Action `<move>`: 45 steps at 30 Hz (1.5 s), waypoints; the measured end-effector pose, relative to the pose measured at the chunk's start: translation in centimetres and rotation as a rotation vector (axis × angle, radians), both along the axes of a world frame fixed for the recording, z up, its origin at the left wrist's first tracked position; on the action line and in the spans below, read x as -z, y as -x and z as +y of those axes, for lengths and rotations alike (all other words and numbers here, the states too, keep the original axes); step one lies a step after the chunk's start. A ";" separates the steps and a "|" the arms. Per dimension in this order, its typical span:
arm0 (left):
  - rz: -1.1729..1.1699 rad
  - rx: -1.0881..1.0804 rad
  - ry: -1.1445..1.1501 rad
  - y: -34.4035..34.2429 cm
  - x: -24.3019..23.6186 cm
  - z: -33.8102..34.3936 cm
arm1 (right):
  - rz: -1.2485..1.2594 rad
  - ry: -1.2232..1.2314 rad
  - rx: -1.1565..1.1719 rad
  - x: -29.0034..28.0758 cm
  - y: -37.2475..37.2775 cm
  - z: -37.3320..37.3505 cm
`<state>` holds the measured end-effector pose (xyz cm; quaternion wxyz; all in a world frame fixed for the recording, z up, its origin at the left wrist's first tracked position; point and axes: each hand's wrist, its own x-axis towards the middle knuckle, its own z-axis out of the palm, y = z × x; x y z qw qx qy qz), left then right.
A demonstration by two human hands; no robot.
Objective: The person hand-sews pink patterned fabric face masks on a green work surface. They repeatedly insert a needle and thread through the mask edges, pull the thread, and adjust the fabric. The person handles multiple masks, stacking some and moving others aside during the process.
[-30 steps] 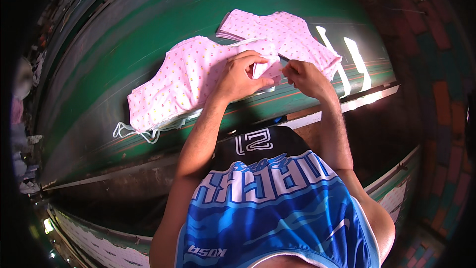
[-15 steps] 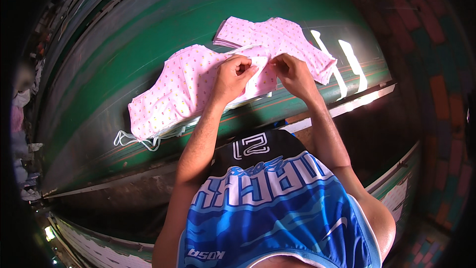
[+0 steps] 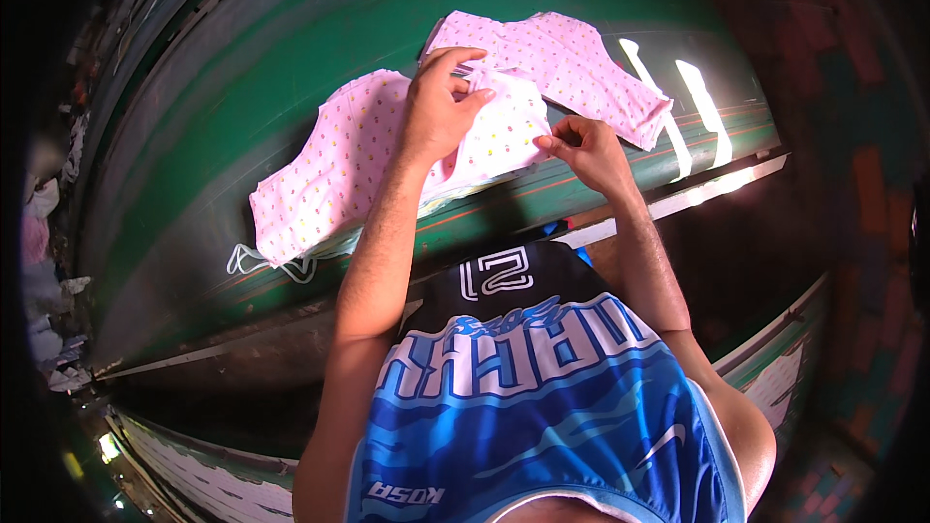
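Observation:
A stack of pale pink cloth pieces [image 3: 334,150] with small printed dots lies on the green table. My right hand [image 3: 593,150] pinches the right edge of the top cloth between thumb and fingers. This end of the cloth is turned up and brightly lit. My left hand [image 3: 438,108] rests over the middle of the same cloth, thumb and forefinger spread apart beside its raised fold. Its lower fingers curl partly out of sight. Behind lies a second stack of pink dotted cloth pieces [image 3: 591,73], which neither hand holds.
Thin white cords [image 3: 254,260] trail from the near left end of the first stack. The green table [image 3: 242,68] has a pale front edge [image 3: 678,201] close to my body. Two bright strips of light fall on its right side. Clutter [image 3: 44,281] lines the far left.
My left hand has moved slightly up and left, its thumb and forefinger spreading. My right hand has shifted down and right with the cloth edge. More of the cloth is turned up between them.

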<state>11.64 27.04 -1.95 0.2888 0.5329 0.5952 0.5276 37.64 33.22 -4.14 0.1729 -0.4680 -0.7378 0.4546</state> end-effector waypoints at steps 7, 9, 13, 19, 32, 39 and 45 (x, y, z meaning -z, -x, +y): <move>0.241 -0.167 0.035 1.4 -0.1 0.6 | -0.009 0.011 0.028 -1.3 0.0 -0.5; 0.308 -0.183 0.041 1.0 -0.4 0.1 | 0.031 0.040 0.018 -1.4 -0.2 -0.5; 0.607 -0.275 -0.048 0.1 -1.4 -0.9 | 0.275 0.163 -0.005 -0.7 -0.1 -0.7; 0.545 -0.089 -0.185 -2.6 -2.5 -3.8 | 0.514 0.274 -0.025 -0.2 0.7 -1.1; 0.352 0.137 -0.043 -6.4 -1.8 -4.0 | 0.677 0.263 0.127 -0.4 1.9 -1.5; 0.294 0.053 0.009 -5.0 -1.6 -3.2 | 0.619 0.297 0.188 -0.2 1.8 -2.1; 0.332 -0.094 0.009 -1.9 -3.4 -2.1 | 0.627 0.324 0.231 0.8 1.3 -2.7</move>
